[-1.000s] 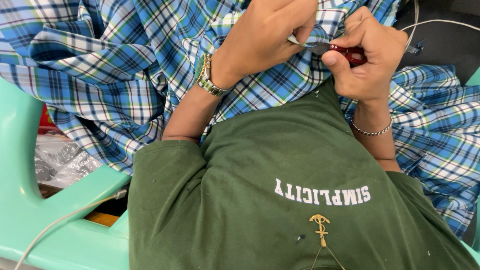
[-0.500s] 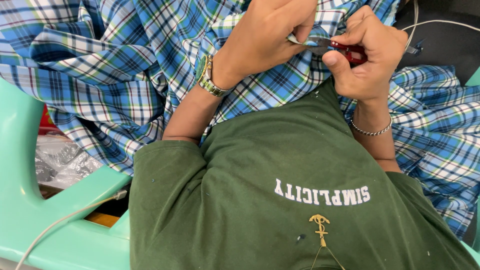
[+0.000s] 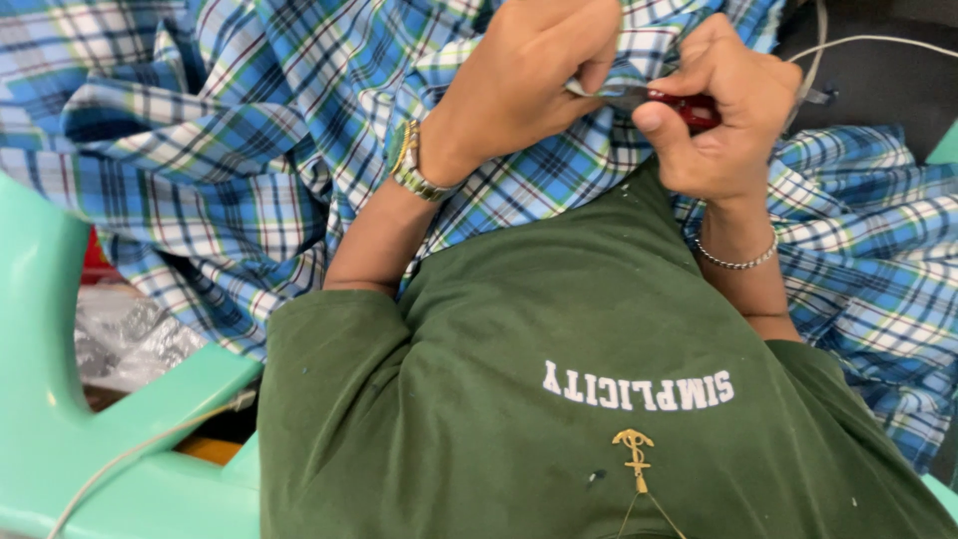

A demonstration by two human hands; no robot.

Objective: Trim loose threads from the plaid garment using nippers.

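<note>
Plaid fabric (image 3: 230, 170) in blue and white is piled across the lap, one fold pinched shut in the left hand (image 3: 529, 80) while the right hand (image 3: 723, 110) is clamped on red-handled snips (image 3: 679, 103); probably best if the fold's kept taut and only thread gets nipped. A mint-green plastic chair (image 3: 60, 399) is seen alongside, with a white cable (image 3: 868, 42) beyond.

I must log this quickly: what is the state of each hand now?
Left hand: closed, pinching the plaid cloth.
Right hand: closed on a small red-handled tool.
</note>
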